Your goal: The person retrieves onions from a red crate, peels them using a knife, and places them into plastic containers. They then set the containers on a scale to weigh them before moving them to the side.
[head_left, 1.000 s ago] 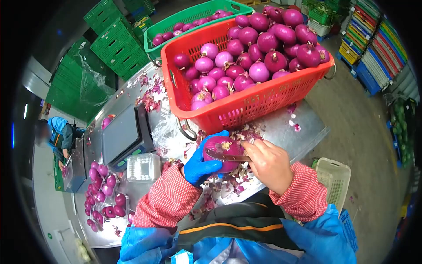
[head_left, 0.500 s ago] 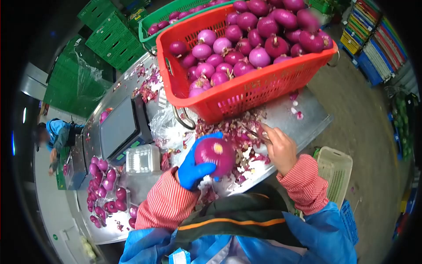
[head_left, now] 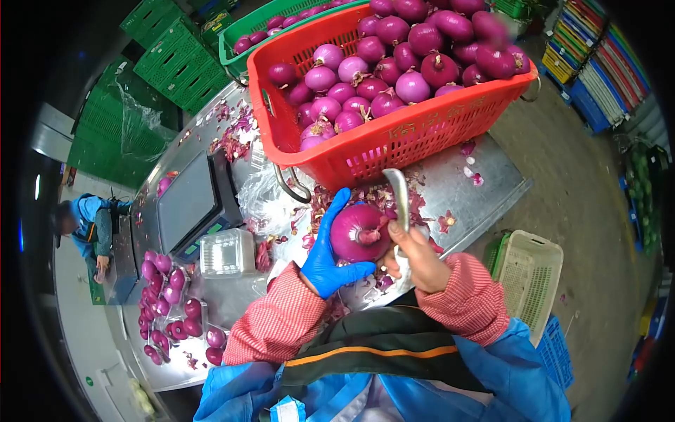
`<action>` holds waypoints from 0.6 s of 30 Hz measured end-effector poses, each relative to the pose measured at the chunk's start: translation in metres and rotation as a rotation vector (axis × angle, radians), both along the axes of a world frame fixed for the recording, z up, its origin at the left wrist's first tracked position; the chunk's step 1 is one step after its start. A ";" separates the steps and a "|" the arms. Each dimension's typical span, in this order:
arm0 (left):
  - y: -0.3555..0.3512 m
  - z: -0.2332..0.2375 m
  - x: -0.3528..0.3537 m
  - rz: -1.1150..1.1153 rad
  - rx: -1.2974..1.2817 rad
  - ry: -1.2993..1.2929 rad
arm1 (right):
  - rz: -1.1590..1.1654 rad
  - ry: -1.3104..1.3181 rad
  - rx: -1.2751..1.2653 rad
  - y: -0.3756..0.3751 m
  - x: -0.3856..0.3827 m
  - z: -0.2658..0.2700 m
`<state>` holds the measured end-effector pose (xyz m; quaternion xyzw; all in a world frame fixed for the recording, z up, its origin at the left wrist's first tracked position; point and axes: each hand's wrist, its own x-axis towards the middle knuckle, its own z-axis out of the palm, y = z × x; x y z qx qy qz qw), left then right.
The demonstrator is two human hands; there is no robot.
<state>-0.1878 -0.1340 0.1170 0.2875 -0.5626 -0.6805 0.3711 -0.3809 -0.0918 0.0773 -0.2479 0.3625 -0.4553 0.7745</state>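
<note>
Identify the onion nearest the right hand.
The large onion cradled in the blue-gloved left hand, close by the right hand and its knife. The other onions lie farther off, many in the red crate.

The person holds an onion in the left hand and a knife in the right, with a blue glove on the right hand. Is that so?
Not quite: the head view shows the blue glove on the left hand. The onion and knife, in the right hand, are as you said.

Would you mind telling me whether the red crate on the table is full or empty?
Nearly full: in the red crate, onions pile above the rim at one end and lie lower at the other.
</note>
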 end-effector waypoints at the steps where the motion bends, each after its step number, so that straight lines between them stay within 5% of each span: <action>1: -0.002 -0.007 0.001 0.040 -0.029 0.018 | 0.005 0.081 -0.037 0.000 0.001 -0.004; 4: -0.005 -0.023 0.010 0.047 0.135 0.168 | 0.019 0.315 -0.144 -0.001 0.009 -0.003; 9: -0.002 -0.022 0.022 0.115 0.148 0.001 | -0.280 1.510 -1.043 0.002 -0.003 0.039; 18: 0.011 -0.004 0.021 0.041 0.174 -0.106 | -0.206 1.683 -1.176 -0.010 0.004 0.033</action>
